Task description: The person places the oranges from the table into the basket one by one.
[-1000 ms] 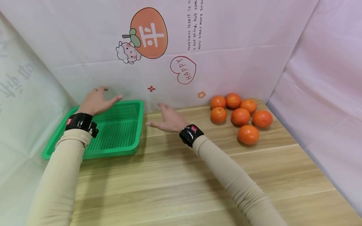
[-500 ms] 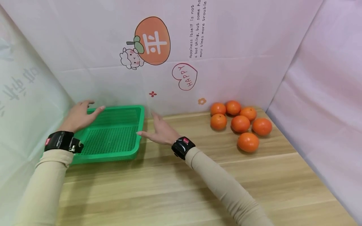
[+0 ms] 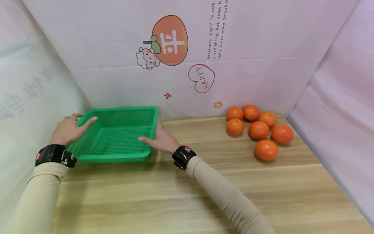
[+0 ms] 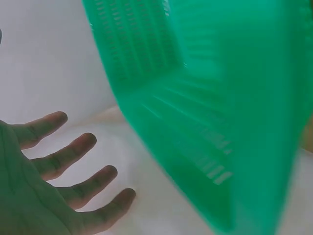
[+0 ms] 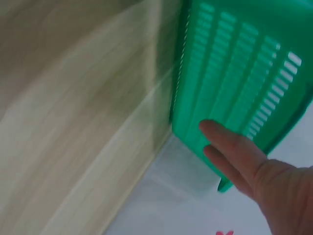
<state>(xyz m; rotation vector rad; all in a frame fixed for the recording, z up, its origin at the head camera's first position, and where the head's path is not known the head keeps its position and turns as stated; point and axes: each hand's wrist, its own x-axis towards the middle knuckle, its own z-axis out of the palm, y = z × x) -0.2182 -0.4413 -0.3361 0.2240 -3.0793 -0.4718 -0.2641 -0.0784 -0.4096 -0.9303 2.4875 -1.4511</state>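
A green plastic basket (image 3: 122,156) with slotted walls stands at the back left of the wooden table. My left hand (image 3: 68,130) is at its left side, thumb over the rim in the head view. In the left wrist view the fingers (image 4: 80,147) are spread, with a gap between them and the wall. My right hand (image 3: 162,138) is at the right side, thumb reaching over the rim. Its straight fingers (image 5: 234,147) lie against the outer slotted wall in the right wrist view. The left thumb is hidden in the left wrist view.
Several orange citrus fruits (image 3: 258,130) sit grouped at the back right of the table (image 3: 187,191). White printed cloth (image 3: 122,84) rises behind the basket, and more cloth (image 3: 344,107) hangs along both sides.
My left hand has moved left and down from over the basket to its left side. My right hand has closed in on its right wall. The basket's front edge now lies slightly farther back.
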